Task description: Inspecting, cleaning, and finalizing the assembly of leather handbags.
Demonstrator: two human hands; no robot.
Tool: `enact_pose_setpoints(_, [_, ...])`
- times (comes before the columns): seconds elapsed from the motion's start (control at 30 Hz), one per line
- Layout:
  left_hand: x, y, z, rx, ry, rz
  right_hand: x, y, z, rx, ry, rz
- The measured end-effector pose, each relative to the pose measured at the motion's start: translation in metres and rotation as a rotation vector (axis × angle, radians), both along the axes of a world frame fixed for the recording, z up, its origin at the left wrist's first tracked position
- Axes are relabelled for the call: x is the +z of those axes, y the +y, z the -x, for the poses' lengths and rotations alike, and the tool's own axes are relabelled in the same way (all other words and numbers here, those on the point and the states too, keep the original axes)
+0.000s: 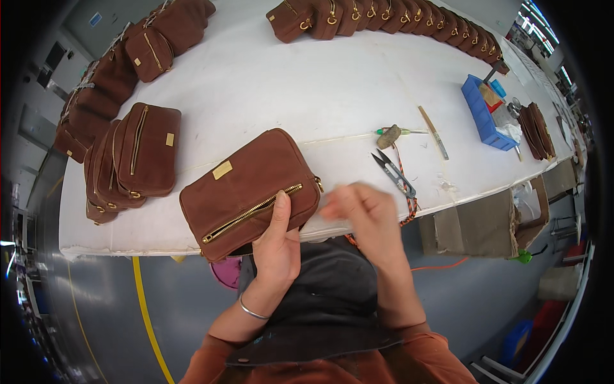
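Note:
A brown leather bag (246, 185) with a gold plate and a slanted gold zipper lies tilted at the table's near edge. My left hand (278, 246) grips its lower edge, thumb on the front by the zipper and the other fingers hidden beneath. Just off the bag's right end, by a small gold ring fitting (319, 184), is my right hand (364, 214). Motion smears its bent fingers, and whether they pinch anything is unclear. Thread snips (394, 173) with an orange-black cord lie beyond the right hand, near a greyish lump (388, 136) and a thin green-tipped tool.
Stacked brown bags (153, 150) stand at the left, with more behind them. A long row of bags (384, 16) lines the far side. To the right are a flat strip (433, 132), a blue bin (484, 115) of supplies and brown leather pieces (536, 131). Cardboard boxes (473, 224) sit below the edge.

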State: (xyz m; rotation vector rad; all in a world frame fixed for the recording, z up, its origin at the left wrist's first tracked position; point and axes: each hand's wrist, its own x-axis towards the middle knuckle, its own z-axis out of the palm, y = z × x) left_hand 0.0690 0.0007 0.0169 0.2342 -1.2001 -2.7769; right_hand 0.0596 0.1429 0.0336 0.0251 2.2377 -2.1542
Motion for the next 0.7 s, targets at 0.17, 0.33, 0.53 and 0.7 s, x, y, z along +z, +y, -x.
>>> enact_pose_setpoints(0.17, [-0.013, 0.005, -0.004, -0.1, 0.065, 0.027, -0.003, -0.017, 0.028, -0.111, 0.233, 0.044])
enact_pose_setpoints(0.33, [-0.028, 0.008, -0.004, -0.16, 0.44, 0.082, -0.028, -0.06, 0.03, -0.126, 0.465, -0.003])
enact_pose_setpoints(0.53, [-0.008, 0.016, 0.015, 0.067, 0.071, 0.247, -0.027, -0.057, 0.017, -0.025, 0.33, 0.055])
enact_pose_setpoints(0.7, [-0.004, 0.008, 0.02, 0.0, 0.041, 0.085, -0.017, 0.01, 0.037, -0.051, 0.513, -0.323])
